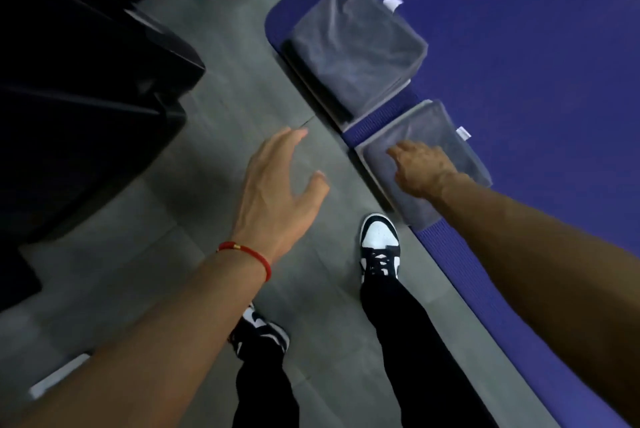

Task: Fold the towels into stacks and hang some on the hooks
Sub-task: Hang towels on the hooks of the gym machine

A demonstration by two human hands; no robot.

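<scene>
Right hand (424,169) on near folded grey towel stack (450,136); fingers hidden, grip unclear.
Left hand (280,181) open, over floor, farther off.

Indoor room: grey tiled floor (214,136), blue-covered table (536,46).

We see two stacks of grey towels, the far stack (356,46) and the near stack (426,164), on a deep blue mat (540,46). The floor (207,212) is grey. Our shoes (379,244) are black and white, our trousers (408,341) black, the wrist band (247,252) red with a gold bead.
</scene>
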